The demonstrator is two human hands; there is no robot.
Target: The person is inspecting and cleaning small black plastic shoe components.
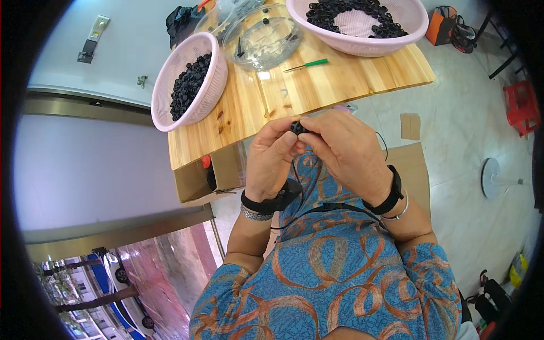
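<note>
Between my two hands, just off the table's near edge, is a small round black plastic part. My left hand pinches it from the left with thumb and fingers. From the other side my right hand closes its thumb and fingertips on it, hiding part of it. A pink basket of small black parts stands at the table's left. Farther back, a wider pink basket holds a ring of similar black parts. A green-handled screwdriver lies on the wood beyond my hands.
The wooden table carries a clear plastic tub with a few small pieces. Under its left edge is an open cardboard box. A red stool and flat cardboard are on the floor at right. A black bag sits behind.
</note>
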